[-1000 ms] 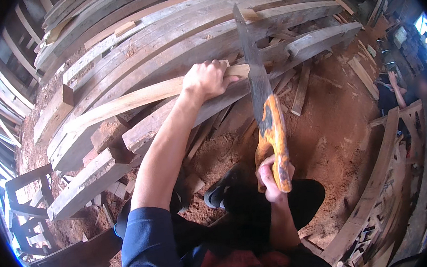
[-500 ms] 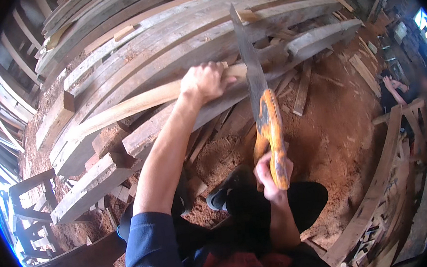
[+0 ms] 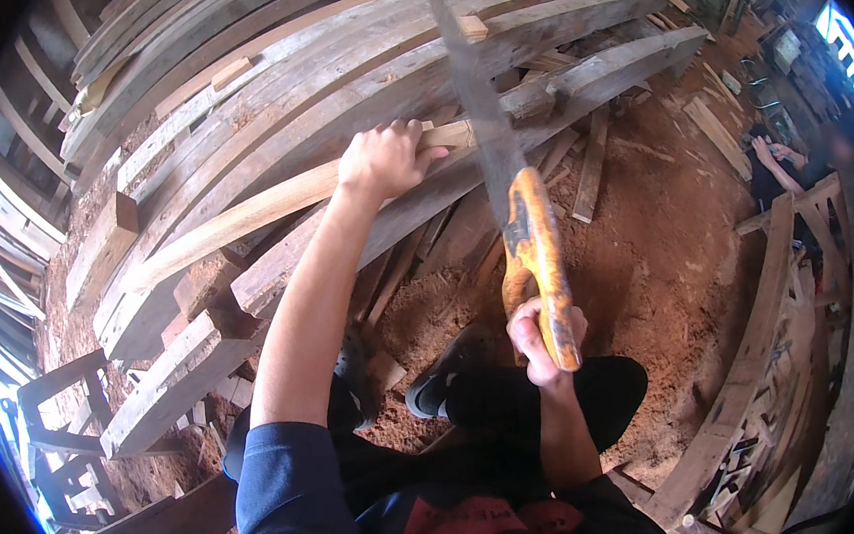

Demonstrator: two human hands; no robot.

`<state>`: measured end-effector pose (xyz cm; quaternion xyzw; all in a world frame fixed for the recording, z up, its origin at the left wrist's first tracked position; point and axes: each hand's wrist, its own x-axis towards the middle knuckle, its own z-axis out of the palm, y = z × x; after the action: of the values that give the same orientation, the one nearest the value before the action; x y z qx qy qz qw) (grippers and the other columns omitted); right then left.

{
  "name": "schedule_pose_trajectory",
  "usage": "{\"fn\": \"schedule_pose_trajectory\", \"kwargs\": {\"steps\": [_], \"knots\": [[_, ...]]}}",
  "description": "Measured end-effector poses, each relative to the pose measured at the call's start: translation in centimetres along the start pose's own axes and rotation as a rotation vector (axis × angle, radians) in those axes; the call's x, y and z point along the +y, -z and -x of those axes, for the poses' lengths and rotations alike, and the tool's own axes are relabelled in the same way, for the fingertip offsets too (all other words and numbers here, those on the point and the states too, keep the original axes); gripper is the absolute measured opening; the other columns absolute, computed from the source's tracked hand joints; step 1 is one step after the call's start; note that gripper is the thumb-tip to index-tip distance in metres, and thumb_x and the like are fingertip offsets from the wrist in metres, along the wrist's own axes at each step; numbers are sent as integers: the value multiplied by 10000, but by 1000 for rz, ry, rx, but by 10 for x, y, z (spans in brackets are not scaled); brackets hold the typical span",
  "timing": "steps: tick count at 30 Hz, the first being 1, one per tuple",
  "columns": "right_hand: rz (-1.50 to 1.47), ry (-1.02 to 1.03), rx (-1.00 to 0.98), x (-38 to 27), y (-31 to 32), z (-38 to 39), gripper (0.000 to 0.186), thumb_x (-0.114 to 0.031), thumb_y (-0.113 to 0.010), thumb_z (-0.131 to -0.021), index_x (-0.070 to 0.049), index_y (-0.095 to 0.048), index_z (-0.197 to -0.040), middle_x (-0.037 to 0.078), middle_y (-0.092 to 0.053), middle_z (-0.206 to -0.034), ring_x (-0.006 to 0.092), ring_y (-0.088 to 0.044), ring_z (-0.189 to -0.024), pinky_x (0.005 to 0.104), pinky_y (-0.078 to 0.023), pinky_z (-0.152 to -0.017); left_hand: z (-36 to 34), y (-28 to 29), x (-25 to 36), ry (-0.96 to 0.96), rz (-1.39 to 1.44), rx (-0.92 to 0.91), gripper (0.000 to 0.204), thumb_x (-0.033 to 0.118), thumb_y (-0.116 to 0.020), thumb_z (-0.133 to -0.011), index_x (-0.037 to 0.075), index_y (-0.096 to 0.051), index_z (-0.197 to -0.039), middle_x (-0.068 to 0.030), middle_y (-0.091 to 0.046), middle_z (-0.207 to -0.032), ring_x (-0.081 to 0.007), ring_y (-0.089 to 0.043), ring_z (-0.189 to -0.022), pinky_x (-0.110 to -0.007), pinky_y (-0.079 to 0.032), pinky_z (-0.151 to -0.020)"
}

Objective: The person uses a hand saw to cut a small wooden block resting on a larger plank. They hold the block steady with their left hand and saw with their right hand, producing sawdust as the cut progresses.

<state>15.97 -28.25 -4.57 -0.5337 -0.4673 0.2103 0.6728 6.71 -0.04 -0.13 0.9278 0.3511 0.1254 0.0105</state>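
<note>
A hand saw [image 3: 538, 243] with a worn yellow-orange handle points away from me, its grey blade slanting up and to the left. My right hand [image 3: 543, 338] is wrapped round the near end of that handle. The blade crosses at the right end of a pale, narrow wooden strip [image 3: 243, 219]; whether it touches the wood I cannot tell. Close to that end, my left hand [image 3: 388, 160] is closed over the strip and presses it against the beams under it. The strip runs down to the left across larger grey timbers [image 3: 295, 247].
Long grey planks [image 3: 324, 104] lie side by side beyond my hands. Short wood blocks [image 3: 169, 368] stand at the left. Reddish, sawdust-strewn ground [image 3: 638, 270] spreads to the right, with a curved wooden beam [image 3: 738, 393] along it. Another person [image 3: 780, 164] is at the far right.
The saw has moved slightly farther away, its blade tip shifting up and left. My left hand keeps its hold on the strip. The whole view has shifted a little.
</note>
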Motion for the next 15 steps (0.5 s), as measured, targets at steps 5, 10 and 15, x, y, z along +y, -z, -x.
{"fn": "schedule_pose_trajectory", "kwargs": {"steps": [5, 10, 15], "knots": [[-160, 116, 22, -52, 23, -20, 170, -123, -630, -849, -64, -485, -915, 31, -496, -715, 148, -506, -613, 292, -421, -590, 0, 3, 0, -2, 8, -13, 603, 594, -443, -918, 26, -608, -1037, -204, -670, -957, -381, -668, -874, -468, -536, -769], [-159, 175, -39, -77, 59, -21, 195, -197, -541, -940, -45, -420, -960, 26, -404, -672, 129, -412, -543, 270, -360, -533, -9, 22, -2, 89, 51, -260, 718, 669, -389, -902, 13, -646, -1041, -219, -688, -939, -373, -661, -942, -455, -515, -852], [-228, 41, 28, -53, 85, 13, 187, -199, -531, -956, -55, -413, -935, 23, -400, -653, 125, -408, -505, 265, -358, -500, -9, 15, -17, 41, 150, -227, 779, 742, -346, -872, 58, -674, -1054, -219, -690, -876, -373, -660, -951, -458, -508, -866]]}}
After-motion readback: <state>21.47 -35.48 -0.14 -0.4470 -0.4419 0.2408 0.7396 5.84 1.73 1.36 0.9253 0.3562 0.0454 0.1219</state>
